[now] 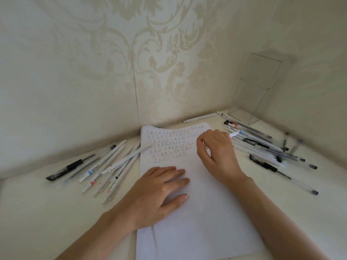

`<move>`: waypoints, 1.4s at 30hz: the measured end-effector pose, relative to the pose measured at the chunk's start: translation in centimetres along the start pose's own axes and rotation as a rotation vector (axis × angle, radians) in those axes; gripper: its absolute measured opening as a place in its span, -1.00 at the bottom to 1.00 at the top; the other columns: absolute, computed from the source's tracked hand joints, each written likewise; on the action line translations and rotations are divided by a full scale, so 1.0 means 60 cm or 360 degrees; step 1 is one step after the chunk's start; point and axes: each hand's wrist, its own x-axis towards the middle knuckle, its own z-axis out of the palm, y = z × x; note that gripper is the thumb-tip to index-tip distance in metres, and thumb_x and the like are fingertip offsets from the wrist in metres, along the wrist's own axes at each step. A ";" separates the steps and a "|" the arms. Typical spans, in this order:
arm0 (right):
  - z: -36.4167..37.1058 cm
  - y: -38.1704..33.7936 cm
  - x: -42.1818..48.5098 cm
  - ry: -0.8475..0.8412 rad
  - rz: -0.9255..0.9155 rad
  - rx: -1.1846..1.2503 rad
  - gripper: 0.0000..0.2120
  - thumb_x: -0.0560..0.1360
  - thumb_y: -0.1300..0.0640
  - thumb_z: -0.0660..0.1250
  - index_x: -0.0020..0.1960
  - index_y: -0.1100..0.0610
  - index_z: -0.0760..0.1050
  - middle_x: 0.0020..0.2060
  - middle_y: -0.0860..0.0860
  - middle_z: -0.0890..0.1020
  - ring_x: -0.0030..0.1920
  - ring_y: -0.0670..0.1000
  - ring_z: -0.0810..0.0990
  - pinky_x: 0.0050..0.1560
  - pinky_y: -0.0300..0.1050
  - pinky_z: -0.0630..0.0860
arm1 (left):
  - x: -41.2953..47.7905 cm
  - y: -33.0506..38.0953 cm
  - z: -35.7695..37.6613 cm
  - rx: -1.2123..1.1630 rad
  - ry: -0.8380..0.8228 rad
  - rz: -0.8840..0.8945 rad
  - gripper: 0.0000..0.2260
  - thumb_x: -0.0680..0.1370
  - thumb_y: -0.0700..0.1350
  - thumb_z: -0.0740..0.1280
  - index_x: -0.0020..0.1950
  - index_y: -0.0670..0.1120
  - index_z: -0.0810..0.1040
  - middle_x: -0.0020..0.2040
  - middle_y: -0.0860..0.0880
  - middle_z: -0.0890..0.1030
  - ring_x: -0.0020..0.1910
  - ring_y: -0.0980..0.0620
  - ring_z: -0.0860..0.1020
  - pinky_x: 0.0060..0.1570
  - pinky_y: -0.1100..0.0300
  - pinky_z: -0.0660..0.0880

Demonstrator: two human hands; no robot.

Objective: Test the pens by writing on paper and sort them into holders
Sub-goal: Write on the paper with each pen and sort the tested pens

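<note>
A white sheet of paper (197, 212) lies on the table, its upper part filled with rows of small written marks. My left hand (159, 192) rests flat on the paper with straight fingers. My right hand (216, 154) grips a white pen (233, 134) over the written rows; the pen's tip is hidden by my fingers. A pile of pens (105, 166) lies left of the paper. Another pile of pens (262, 145) lies to the right.
A clear plastic holder (261, 87) stands in the back right corner against the patterned wall. One white pen (200, 118) lies alone behind the paper. A black-grip pen (281, 173) lies nearest the right edge.
</note>
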 end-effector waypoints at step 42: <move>0.040 -0.016 0.015 -0.0286 0.1059 0.0689 -0.70 0.41 0.30 0.31 -0.37 0.16 0.23 -0.47 -0.03 0.24 -0.43 -0.12 0.19 -0.45 -0.29 0.17 | 0.013 0.007 0.001 0.0017 -0.0283 -0.0168 -0.40 0.45 0.36 -0.26 0.48 0.26 -0.11 0.50 0.22 -0.20 0.36 0.30 -0.34 0.34 0.25 -0.39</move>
